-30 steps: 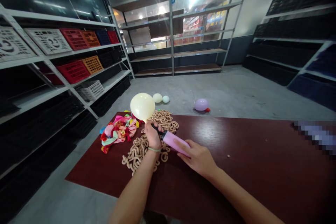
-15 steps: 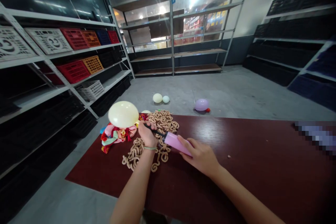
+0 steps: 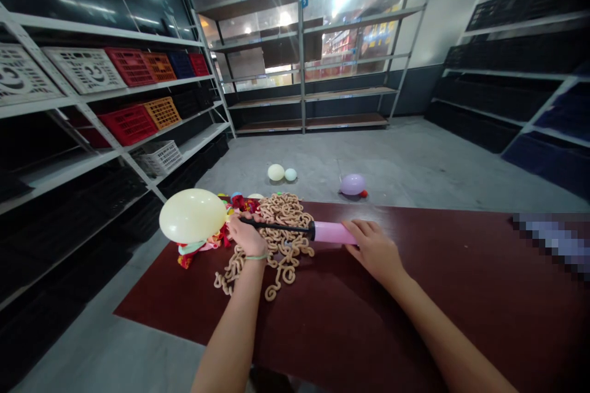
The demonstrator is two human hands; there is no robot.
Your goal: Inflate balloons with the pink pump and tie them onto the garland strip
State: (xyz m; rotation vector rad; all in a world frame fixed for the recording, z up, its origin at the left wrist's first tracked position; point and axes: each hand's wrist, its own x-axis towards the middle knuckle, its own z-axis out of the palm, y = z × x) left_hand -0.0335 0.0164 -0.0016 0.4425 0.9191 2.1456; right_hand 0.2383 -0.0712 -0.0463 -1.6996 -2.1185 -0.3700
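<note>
A cream balloon, round and inflated, sits at the left end of a pink hand pump with a thin black shaft. My left hand is shut around the balloon's neck and the pump's nozzle end. My right hand grips the pink barrel from the right. Under my left wrist lies a tangle of tan twisted balloons. A heap of deflated multicoloured balloons lies beside it, partly hidden behind the cream balloon.
The hands work over a dark red table. Beyond its far edge, two pale balloons and a lilac balloon lie on the grey floor. Metal shelves stand behind; coloured crates fill the left shelving. A pixelated patch covers the right.
The cream balloon has grown and moved left. The pump has swung from a slanted to a nearly level position. My right hand has moved right along with the barrel.
</note>
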